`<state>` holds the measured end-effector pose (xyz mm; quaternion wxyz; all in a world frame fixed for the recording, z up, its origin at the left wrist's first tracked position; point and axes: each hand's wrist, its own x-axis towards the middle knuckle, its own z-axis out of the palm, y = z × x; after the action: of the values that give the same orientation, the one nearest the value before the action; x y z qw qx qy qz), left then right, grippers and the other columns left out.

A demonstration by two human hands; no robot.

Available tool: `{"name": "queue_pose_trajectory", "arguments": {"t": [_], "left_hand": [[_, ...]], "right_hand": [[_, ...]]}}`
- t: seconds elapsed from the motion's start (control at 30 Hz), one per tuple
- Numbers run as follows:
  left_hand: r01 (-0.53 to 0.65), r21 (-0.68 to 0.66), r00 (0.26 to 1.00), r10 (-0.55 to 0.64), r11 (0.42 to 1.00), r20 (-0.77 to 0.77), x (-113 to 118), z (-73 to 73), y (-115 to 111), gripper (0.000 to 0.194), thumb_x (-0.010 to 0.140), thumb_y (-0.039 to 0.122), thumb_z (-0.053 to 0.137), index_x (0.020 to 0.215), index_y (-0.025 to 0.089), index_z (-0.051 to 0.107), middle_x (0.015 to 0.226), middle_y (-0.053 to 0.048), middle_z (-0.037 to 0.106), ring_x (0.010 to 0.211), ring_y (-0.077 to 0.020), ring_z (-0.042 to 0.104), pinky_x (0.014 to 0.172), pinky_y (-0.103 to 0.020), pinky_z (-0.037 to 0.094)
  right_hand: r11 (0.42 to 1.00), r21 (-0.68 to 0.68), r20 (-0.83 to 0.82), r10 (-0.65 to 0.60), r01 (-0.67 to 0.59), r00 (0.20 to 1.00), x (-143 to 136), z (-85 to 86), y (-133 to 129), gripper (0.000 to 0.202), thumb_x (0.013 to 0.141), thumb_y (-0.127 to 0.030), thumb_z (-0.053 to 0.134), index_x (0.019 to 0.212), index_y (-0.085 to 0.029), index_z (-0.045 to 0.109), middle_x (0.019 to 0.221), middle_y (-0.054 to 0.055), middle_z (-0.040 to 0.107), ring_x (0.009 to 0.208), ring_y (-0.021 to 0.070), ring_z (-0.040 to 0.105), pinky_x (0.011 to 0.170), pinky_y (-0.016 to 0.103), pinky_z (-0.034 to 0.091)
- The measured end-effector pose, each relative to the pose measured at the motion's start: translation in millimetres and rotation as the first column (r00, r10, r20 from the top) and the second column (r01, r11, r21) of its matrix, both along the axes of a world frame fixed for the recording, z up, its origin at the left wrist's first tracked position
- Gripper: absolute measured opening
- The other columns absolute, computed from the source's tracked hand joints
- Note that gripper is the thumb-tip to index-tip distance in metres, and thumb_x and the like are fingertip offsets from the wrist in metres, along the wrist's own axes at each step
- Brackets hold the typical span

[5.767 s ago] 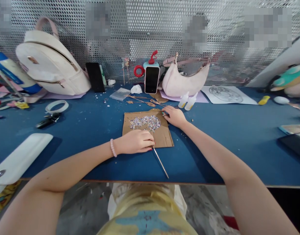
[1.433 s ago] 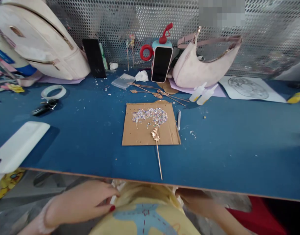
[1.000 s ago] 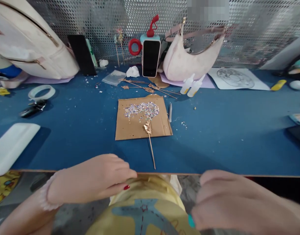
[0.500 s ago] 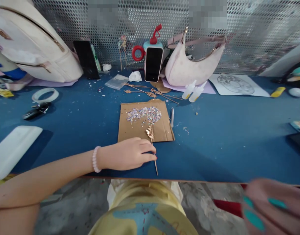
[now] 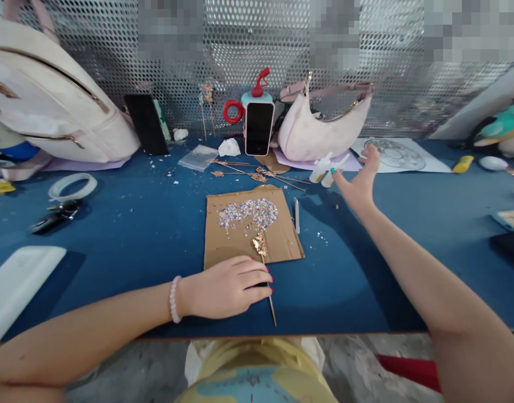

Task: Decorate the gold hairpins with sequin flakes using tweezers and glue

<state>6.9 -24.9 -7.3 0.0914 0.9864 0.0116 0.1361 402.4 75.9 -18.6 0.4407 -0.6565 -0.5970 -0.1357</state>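
My left hand, with a pink bead bracelet at its wrist, rests at the near edge of the cardboard and is closed on a gold hair stick. The stick's ornate leaf-like head lies over the cardboard, and its thin end points toward me. Small shiny multicoloured flakes are heaped on the cardboard's far half. Far to the right, my right hand is stretched out, fingers spread and nothing held. Its thumb is near two small white squeeze bottles; whether it touches one I cannot tell.
Tweezers lie right of the cardboard. Behind it are more gold hair sticks, a plastic bag and a propped phone. A white handbag and a backpack stand along the perforated metal panel. Tape is at left.
My right hand has swung from the lower right, off the table, forward to beside the squeeze bottles. My left hand keeps its hold on the hair stick. The view has tilted slightly upward.
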Motion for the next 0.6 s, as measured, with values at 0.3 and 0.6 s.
{"name": "queue_pose_trajectory", "arguments": {"t": [0.3,0.6], "left_hand": [[-0.012,-0.048,1.000,0.012,0.999,0.003,-1,1.0,0,0.031,0.087,0.013,0.051,0.116,0.017,0.058,0.127,-0.009,0.059,0.126,-0.0230,0.046,0.110,-0.042,0.036],[-0.015,-0.080,0.999,0.012,0.997,-0.039,-2,1.5,2,0.030,0.089,0.015,0.048,0.117,0.017,0.057,0.130,-0.009,0.057,0.128,-0.0237,0.043,0.111,-0.044,0.034]], "right_hand": [[1.000,-0.023,0.136,-0.002,0.005,0.991,-28,35.5,7,0.044,0.072,-0.032,0.073,0.111,-0.016,0.058,0.158,0.010,0.008,0.142,0.0313,-0.001,0.111,0.054,-0.002],[0.996,-0.083,0.225,0.040,-0.021,0.973,-24,22.1,20,0.016,0.077,-0.033,0.068,0.081,-0.018,0.064,0.159,0.003,0.014,0.144,0.0308,-0.001,0.109,0.062,-0.002]]}}
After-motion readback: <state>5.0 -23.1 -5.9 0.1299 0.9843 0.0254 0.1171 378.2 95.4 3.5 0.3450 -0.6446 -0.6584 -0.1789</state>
